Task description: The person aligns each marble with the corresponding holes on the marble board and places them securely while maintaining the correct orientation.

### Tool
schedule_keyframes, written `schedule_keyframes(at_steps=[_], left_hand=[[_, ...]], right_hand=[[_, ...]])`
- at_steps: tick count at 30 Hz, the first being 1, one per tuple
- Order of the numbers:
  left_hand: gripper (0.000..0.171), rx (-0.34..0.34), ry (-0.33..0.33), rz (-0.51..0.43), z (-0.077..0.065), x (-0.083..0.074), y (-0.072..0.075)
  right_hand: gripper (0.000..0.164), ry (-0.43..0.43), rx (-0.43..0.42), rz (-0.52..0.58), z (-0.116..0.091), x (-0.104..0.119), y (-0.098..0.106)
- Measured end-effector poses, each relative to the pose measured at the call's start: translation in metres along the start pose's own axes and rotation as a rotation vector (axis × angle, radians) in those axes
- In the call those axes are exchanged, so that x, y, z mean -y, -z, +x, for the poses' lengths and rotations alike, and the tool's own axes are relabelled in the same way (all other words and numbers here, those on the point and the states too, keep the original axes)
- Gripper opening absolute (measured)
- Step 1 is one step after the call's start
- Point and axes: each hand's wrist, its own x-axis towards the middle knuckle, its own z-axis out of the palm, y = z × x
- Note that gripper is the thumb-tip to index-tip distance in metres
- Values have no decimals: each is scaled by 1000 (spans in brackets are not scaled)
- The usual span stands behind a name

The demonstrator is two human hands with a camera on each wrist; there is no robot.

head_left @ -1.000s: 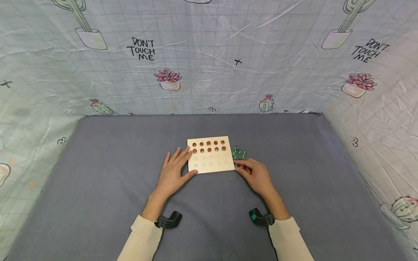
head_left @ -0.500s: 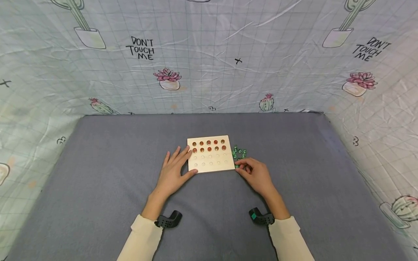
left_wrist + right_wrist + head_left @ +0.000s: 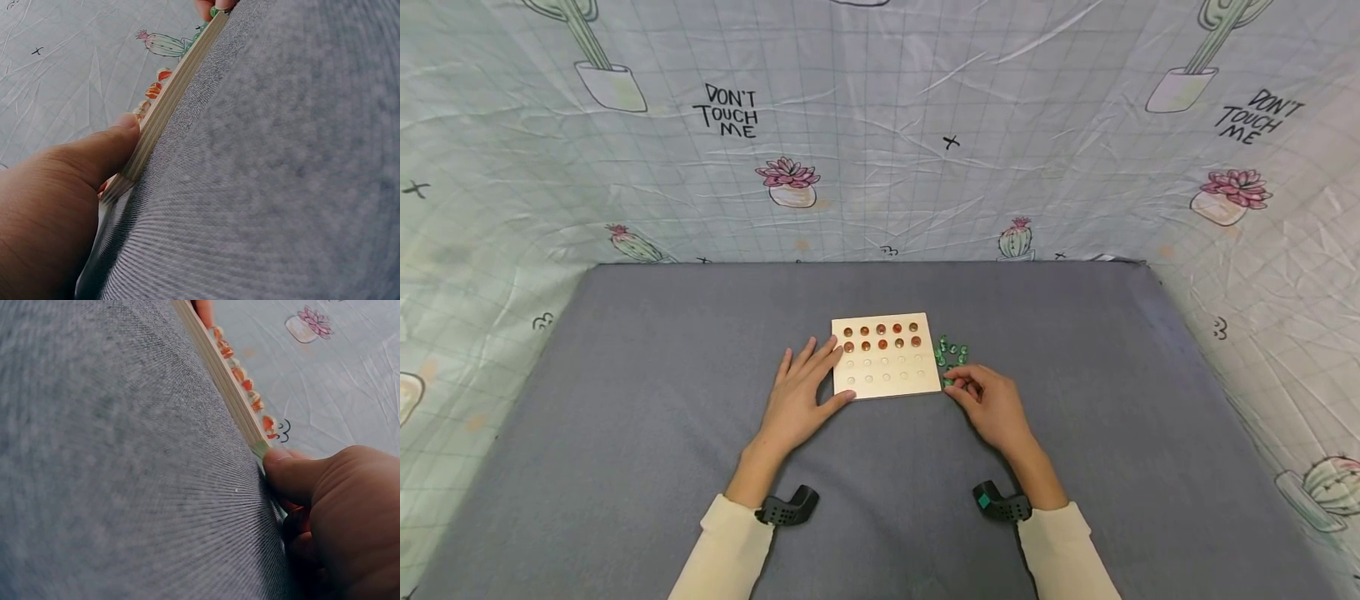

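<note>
A pale wooden board with rows of round hollows lies on the grey cloth. Orange-brown marbles fill its two far rows; the two near rows of hollows are bare. My left hand rests with spread, straight fingers on the board's left edge, its thumb at the near corner. By the right edge, my right hand pinches a green marble between thumb and forefinger. That marble shows only partly in the left wrist view. Several more green marbles lie loose just beyond these fingers.
The grey cloth covers the table and stretches out on both sides of the board. A pale printed curtain hangs behind and along both sides. Each wrist wears a black camera mount.
The right hand's fingertips have shifted slightly right, away from the board's edge, with the green marble at their tips. The left hand stays on the board.
</note>
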Motion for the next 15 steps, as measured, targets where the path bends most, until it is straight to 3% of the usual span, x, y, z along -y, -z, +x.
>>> schedule_keyframes(at_steps=[7, 15], left_hand=[[73, -1, -7, 1, -1, 1, 0], [73, -8, -8, 10, 0, 2, -2]], right_hand=[[15, -26, -46, 52, 1, 6, -1], [15, 6, -66, 72, 8, 22, -5]])
